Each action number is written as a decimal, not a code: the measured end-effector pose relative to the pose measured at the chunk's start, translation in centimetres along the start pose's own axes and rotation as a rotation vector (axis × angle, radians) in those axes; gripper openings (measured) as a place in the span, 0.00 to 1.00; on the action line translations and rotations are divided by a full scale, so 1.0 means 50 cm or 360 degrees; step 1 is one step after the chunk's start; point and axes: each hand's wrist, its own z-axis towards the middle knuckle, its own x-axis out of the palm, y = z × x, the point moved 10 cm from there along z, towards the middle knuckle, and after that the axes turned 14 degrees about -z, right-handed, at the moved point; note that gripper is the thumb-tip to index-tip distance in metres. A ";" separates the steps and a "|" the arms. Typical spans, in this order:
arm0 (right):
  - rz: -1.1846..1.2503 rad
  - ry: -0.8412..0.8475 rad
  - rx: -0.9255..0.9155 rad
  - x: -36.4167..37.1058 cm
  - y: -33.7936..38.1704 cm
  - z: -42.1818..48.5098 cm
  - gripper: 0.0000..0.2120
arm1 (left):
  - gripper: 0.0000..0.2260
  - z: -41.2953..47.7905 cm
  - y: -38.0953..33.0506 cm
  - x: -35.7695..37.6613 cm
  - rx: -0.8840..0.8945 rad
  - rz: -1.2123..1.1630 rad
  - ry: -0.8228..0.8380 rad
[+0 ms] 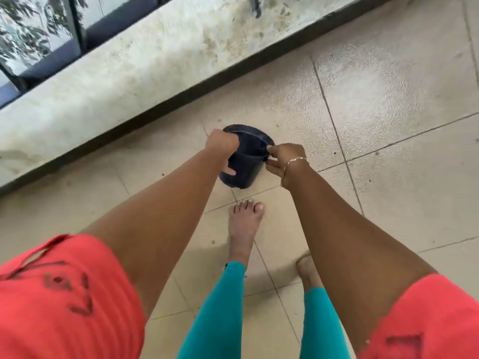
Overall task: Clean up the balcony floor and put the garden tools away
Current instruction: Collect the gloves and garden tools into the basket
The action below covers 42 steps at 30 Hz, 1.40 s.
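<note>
A black plastic plant pot [245,164] hangs above the beige tiled floor [388,125], tilted with its mouth facing away from me. My left hand [224,146] grips its left rim, fingers curled over the edge and the thumb on the outer wall. My right hand [283,158], with a thin gold bracelet at the wrist, pinches the right rim. The inside of the pot is dark and I cannot tell what it holds.
A stained concrete ledge [155,60] with a dark base runs diagonally across the upper left, glass railing panels [33,35] behind it. My bare feet [245,221] stand on the tiles below the pot. Small specks of dirt [213,241] dot the floor.
</note>
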 end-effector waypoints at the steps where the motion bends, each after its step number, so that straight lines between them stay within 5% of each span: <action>1: 0.0015 -0.0059 -0.0028 -0.010 -0.005 -0.007 0.08 | 0.29 0.014 0.000 0.016 0.0061 0.0014 0.0038; 3: -0.0053 -0.0173 -0.0100 -0.033 -0.007 -0.030 0.02 | 0.29 -0.031 -0.127 -0.083 -0.0018 -0.0329 -0.0099; 4: -0.0092 -0.0203 -0.0119 -0.045 -0.011 -0.044 0.03 | 0.25 -0.064 -0.179 -0.120 -0.0271 -0.0832 -0.0109; 5: -0.0101 -0.0220 -0.0138 -0.057 -0.013 -0.059 0.02 | 0.23 -0.107 -0.254 -0.147 -0.0192 -0.0994 -0.0162; 6: -0.0085 -0.0222 -0.0150 -0.072 -0.014 -0.077 0.04 | 0.23 -0.177 -0.319 -0.135 0.0092 -0.0931 0.0003; 10: -0.0016 -0.0269 -0.0216 -0.160 -0.019 -0.125 0.08 | 0.25 -0.311 -0.433 -0.133 0.0212 -0.0850 0.0143; 26: 0.0006 -0.0775 -0.0346 -0.737 0.035 -0.291 0.10 | 0.13 -0.584 -0.764 0.251 0.0376 -0.0565 0.0373; 36: 0.0294 -0.0731 -0.0374 -0.985 0.105 -0.217 0.20 | 0.11 -0.554 -1.011 0.471 0.0617 -0.0023 0.0371; 42: -0.0059 -0.0642 -0.0268 -1.089 0.166 -0.087 0.20 | 0.06 -0.481 -1.098 0.598 0.0438 0.0184 0.0553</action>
